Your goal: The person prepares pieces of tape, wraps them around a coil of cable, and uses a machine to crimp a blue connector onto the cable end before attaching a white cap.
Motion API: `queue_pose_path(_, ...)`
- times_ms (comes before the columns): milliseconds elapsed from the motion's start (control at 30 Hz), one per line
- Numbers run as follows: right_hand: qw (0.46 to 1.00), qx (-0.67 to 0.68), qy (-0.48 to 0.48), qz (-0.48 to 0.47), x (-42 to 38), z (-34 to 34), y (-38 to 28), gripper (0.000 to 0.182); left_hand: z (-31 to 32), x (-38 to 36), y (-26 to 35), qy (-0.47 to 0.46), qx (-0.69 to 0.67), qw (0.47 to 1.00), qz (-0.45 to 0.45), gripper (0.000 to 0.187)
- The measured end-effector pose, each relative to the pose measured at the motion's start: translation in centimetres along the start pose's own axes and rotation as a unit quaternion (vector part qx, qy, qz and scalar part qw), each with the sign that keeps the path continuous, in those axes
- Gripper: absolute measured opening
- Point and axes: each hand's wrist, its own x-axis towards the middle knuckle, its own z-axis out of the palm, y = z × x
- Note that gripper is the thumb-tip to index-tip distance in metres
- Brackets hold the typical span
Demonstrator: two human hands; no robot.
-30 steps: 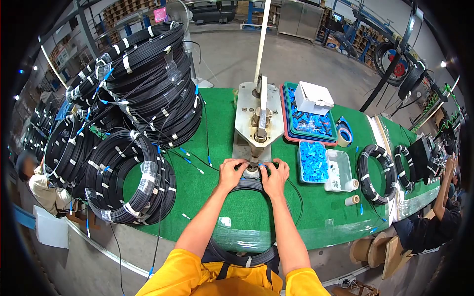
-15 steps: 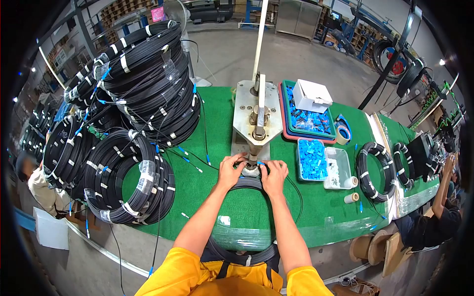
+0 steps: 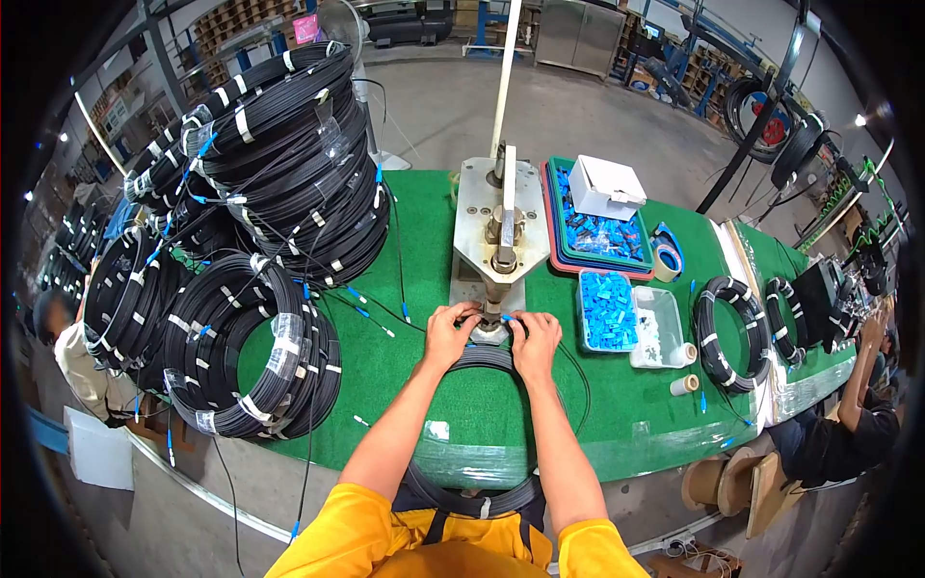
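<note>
My left hand is closed in a pinch at the left of the base of a metal hand press, with a black cable running up to its fingers. On the press's other side, my right hand pinches the cable by a small blue connector. The press's ram comes down between my fingertips, and its contact with the cable is too small to make out. Below my hands, a coil of black cable lies around the press base and passes under my forearms toward my body.
Tall stacks of black cable coils stand at left, with more coils in front. At right are a tub of blue connectors, a clear tub of white parts, a tray bearing a white box, and taped coils. A co-worker sits far right.
</note>
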Motion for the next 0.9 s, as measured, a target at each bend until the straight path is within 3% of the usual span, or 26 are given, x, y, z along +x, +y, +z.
queue_pose_path(267,0.999,0.034,-0.003,0.005,0.09,0.24,0.21,0.012,0.06,0.10,-0.61,0.017,0.093,0.994,0.046,0.015)
queue_pose_path(900,0.998,0.011,-0.038,0.051,0.35,0.72,-0.01,0.015,0.45,0.35,-0.29,0.045,0.118,0.992,0.030,0.014)
